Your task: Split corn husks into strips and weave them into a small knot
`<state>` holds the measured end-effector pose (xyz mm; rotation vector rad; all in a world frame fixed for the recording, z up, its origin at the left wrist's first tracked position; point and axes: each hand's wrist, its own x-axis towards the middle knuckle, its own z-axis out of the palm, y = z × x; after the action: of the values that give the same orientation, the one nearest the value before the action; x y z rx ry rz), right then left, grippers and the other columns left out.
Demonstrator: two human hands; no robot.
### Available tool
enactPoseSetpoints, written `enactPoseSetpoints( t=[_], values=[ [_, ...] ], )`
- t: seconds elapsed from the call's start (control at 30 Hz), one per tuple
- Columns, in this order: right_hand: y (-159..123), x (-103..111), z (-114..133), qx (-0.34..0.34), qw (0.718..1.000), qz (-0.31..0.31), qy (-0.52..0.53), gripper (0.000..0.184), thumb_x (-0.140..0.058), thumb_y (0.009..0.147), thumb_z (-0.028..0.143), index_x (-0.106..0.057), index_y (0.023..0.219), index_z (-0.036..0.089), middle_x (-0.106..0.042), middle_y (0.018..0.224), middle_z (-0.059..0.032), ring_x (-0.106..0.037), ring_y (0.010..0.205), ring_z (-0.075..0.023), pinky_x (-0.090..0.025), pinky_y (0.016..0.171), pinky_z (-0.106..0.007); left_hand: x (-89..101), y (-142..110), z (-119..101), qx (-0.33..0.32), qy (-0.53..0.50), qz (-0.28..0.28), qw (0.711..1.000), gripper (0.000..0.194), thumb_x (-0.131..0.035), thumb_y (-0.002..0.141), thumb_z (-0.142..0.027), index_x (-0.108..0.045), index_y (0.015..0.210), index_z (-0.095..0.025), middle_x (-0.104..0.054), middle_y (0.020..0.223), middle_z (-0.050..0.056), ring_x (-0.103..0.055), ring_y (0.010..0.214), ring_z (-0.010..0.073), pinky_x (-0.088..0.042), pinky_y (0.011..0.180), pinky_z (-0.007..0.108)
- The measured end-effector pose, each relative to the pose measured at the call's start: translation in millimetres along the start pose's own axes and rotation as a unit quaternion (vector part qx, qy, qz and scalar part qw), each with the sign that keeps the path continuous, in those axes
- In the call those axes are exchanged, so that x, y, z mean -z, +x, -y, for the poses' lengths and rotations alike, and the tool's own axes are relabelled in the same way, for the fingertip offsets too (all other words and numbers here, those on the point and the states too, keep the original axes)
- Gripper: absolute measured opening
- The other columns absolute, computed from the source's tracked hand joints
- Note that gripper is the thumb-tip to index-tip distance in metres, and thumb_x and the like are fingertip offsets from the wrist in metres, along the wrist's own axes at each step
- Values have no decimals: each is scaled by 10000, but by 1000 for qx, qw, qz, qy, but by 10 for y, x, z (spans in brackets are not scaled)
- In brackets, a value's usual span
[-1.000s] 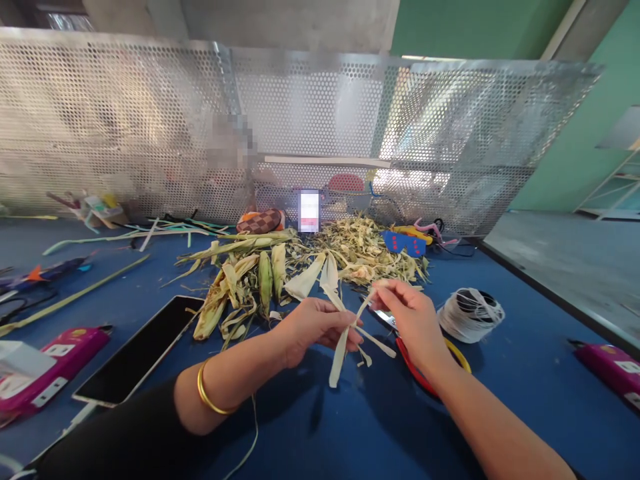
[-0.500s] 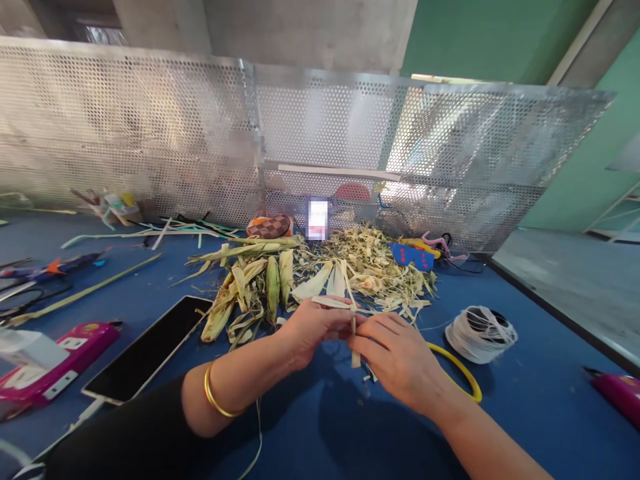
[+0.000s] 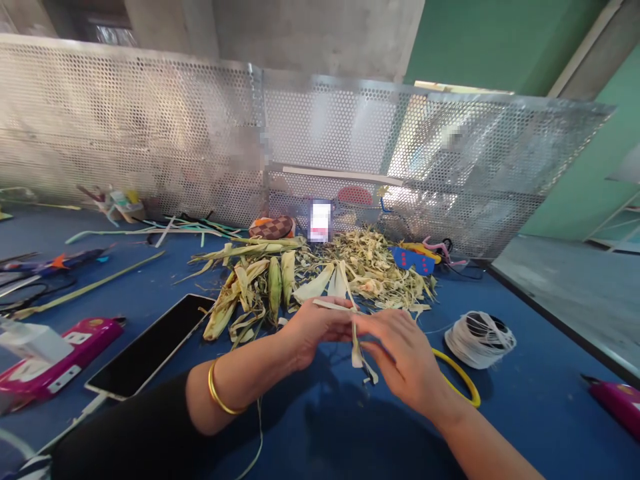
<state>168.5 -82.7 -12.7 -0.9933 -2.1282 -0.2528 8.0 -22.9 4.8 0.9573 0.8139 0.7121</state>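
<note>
Two hands pinching pale husk strips (image 3: 356, 350)

Bright glare through the perforated screen (image 3: 325, 127), soft hand shadows, blurry, stretched edges

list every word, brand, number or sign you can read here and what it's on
No text can be read with certainty.
Magenta power strip at left: a small gold mark on top, too blurred to read.
Upright lit phone: screen pixelated, nothing legible.
Blue cut-out: small red marks, too small to tell if they are characters.
Flat phone: dark screen, no text seen.
</note>
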Motion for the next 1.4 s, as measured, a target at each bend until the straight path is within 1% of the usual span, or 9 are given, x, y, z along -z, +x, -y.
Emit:
enactPoseSetpoints(
  t=[0.1,0.23,0.4,0.53,0.77,0.83,1.0,1.2,1.4],
  values=[
    [-11,-11,-141,-156,987,-46,0,262,-503,878,267,-570,1125,211,-650,1044,-107,-581,993,-251,-448,853,-420,34,3,-46,8,8,33,999,376,-730,546,-216,-573,883,-161,-710,786,66,-672,725,195,-491,707,296],
    [2,-16,-249,-295,940,69,159,222,-468,884,347,-641,923,213,-686,913,-58,-620,862,-214,-476,772,-352,56,-15,-105,26,11,77,997,352,-638,616,-349,-574,903,-156,-719,854,92,-673,754,199,-473,728,301],
    [47,5,-194,-376,867,87,315,211,-520,835,377,-637,842,202,-656,799,-15,-594,783,-173,-452,743,-294,82,-11,-135,33,23,109,993,367,-603,675,-481,-554,869,-174,-722,836,82,-672,789,199,-443,775,307],
    [65,26,-160,-411,846,38,337,212,-557,801,366,-608,690,193,-577,642,17,-530,660,-143,-412,659,-264,116,4,-137,27,36,128,991,508,-590,683,-604,-561,924,-158,-709,922,123,-667,812,215,-440,803,337],
    [68,91,-181,-387,875,5,292,214,-543,797,358,-615,678,196,-567,620,14,-519,637,-150,-398,621,-264,167,5,-196,94,44,255,961,635,-568,681,-649,-614,1020,-114,-688,1011,167,-658,912,255,-461,787,326],
    [69,96,-178,-360,898,23,251,206,-538,802,348,-618,685,199,-579,633,7,-530,641,-158,-403,618,-268,164,14,-168,101,69,239,963,564,-632,668,-577,-635,994,-116,-707,950,146,-674,830,229,-471,722,296],
    [59,70,-130,-277,945,27,170,180,-517,832,303,-620,718,209,-629,716,-26,-570,711,-180,-429,674,-290,81,1,-18,65,150,106,981,404,-752,623,-427,-666,903,-148,-719,797,68,-631,578,124,-366,495,193],
    [36,28,-103,-272,951,18,144,185,-521,834,266,-614,687,206,-625,686,-10,-568,678,-163,-424,641,-262,-3,-15,60,37,162,70,984,343,-789,572,-388,-682,769,-128,-640,552,2,-548,456,98,-372,458,206],
    [33,-13,-93,-309,944,0,117,201,-513,819,274,-594,648,205,-617,647,-2,-552,625,-161,-405,577,-247,39,36,69,51,163,92,981,371,-803,546,-408,-673,739,-119,-642,548,15,-581,480,117,-460,528,243]
  ],
)
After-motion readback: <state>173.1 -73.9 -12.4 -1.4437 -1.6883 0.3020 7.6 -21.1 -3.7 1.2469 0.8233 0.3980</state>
